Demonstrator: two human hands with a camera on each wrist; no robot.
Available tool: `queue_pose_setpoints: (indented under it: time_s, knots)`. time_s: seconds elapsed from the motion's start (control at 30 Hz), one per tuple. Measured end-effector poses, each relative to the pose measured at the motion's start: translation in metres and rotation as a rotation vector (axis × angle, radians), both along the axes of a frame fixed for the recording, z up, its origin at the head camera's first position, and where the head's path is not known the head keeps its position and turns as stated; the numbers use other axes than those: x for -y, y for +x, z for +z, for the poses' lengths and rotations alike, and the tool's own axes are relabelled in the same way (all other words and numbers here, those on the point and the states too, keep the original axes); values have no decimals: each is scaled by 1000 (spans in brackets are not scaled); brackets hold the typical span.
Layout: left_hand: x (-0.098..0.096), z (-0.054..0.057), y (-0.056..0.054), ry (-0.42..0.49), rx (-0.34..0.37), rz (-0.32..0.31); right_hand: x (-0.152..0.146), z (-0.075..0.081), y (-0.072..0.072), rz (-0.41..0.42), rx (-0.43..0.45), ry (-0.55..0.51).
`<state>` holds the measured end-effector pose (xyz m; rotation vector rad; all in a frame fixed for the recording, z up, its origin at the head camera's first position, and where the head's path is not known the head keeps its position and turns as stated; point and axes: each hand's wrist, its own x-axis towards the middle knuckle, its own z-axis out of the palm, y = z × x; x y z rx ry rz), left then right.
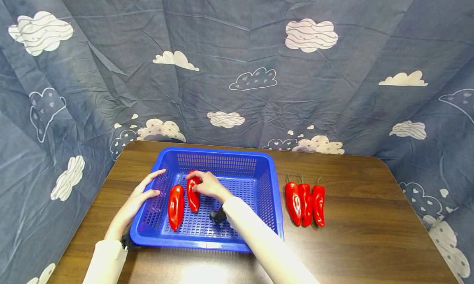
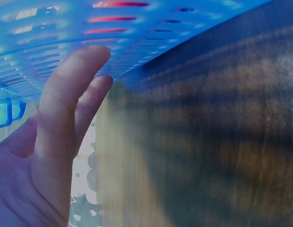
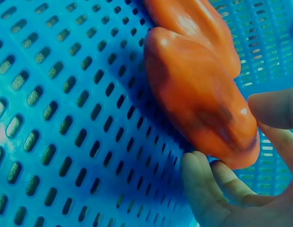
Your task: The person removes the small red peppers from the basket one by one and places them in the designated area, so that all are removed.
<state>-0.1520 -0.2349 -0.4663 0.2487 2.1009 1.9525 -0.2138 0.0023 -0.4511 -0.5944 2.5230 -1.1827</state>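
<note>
Backdrop: blue cloth (image 1: 237, 61) printed with white clouds, hung behind and to both sides of the table.
Table: dark wood top (image 1: 370, 243), rounded corners, sits in front of the cloth.
Basket: blue perforated plastic basket (image 1: 222, 162) on the table's left half; its slotted floor fills the right wrist view, and its wall shows at the top of the left wrist view.
Left hand: left hand (image 1: 138, 197) rests against the basket's left outer wall, fingers (image 2: 66, 109) straight and close together, thumb apart along the rim; holds nothing.
Right hand: right hand (image 1: 208, 185) reaches into the basket; thumb and curled fingers (image 3: 208, 184) pinch the stem end of a pepper.
Held pepper: red pepper (image 1: 193, 195) lies on the basket floor, left of centre, tip toward the person.
Second pepper: another red pepper (image 1: 175, 206) lies just beside it on the left, nearer the wall; whether the two touch, cannot tell.
Loose peppers: three red peppers (image 1: 305, 199) side by side on the bare table right of the basket, stems pointing away.
</note>
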Motion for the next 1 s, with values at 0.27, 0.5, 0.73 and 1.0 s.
queue_pose_setpoints:
  time_s: [0.27,0.5,0.73,1.0]
  knots:
    - [-1,0,0,3,0,-1,-5,1,1,-31,110,-121]
    - [1,-1,-1,-14,-26,0,-10,4,3,-61,239,-230]
    - [1,-1,-1,-13,-26,0,-16,7,5,-83,301,-299]
    - [0,0,-1,-22,-22,6,-22,15,5,-86,324,-382]
